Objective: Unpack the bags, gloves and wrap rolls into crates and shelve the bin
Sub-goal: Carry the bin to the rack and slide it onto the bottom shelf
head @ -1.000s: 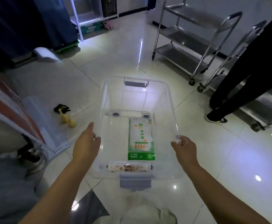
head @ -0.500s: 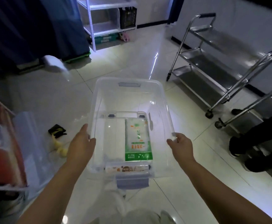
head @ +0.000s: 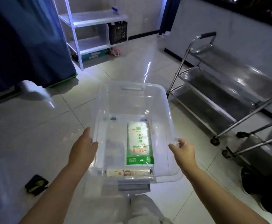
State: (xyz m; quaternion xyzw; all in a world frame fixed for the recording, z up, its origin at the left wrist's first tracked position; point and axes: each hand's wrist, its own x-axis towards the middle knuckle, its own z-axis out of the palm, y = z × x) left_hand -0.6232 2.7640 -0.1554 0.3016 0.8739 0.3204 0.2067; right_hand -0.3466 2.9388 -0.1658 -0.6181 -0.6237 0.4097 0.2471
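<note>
Gripping the clear bin (head: 133, 101) by its rims, both hands (head: 83, 148) (head: 183, 151) hide their fingertips; package print unreadable.

Only one view is given, taken from a camera worn on the person's head. The floor is looked at forward and down. The clear bin (head: 133, 101) is seen from close above, in the middle of the frame. The white shelf (head: 90, 31) is seen far off, at the upper left.

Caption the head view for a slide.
Both hands, left and right, carry a clear plastic bin holding a green-and-white packet.
</note>
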